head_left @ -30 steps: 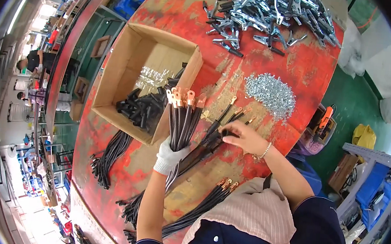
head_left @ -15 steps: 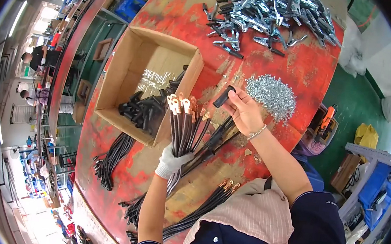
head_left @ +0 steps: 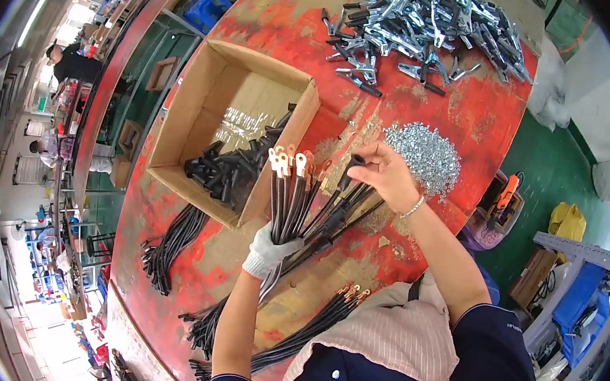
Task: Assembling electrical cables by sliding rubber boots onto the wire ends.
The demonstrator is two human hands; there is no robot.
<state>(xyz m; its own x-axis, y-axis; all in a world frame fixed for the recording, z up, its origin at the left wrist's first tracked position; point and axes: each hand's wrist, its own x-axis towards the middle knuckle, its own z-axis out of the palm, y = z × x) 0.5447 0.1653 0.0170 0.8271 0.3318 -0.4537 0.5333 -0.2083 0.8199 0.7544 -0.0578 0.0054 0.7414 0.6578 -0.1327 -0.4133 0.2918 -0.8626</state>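
My left hand [head_left: 270,252], in a white glove, is closed around a bundle of black cables [head_left: 289,207]. Copper ring lugs [head_left: 288,162] top the cables, pointing away from me. Bare, with a bracelet at the wrist, my right hand [head_left: 390,178] pinches a black sleeve [head_left: 349,171] just right of the lugs. The sleeve's lower end lines up with a cable of the bundle; I cannot tell whether it is around it. Several finished-looking black sleeved cable ends [head_left: 332,224] lie behind the bundle, partly hidden.
An open cardboard box [head_left: 179,123] holding loose black sleeves [head_left: 222,171] stands left. Metal clamps [head_left: 430,30] are heaped at the far side, with small silver hardware [head_left: 425,158] nearer. More lugged cables [head_left: 322,317] lie by my body, another bundle [head_left: 171,247] below the box.
My right hand has moved slightly nearer to me with the black sleeve, which has tilted more upright. The left hand still grips the cables in nearly the same spot.
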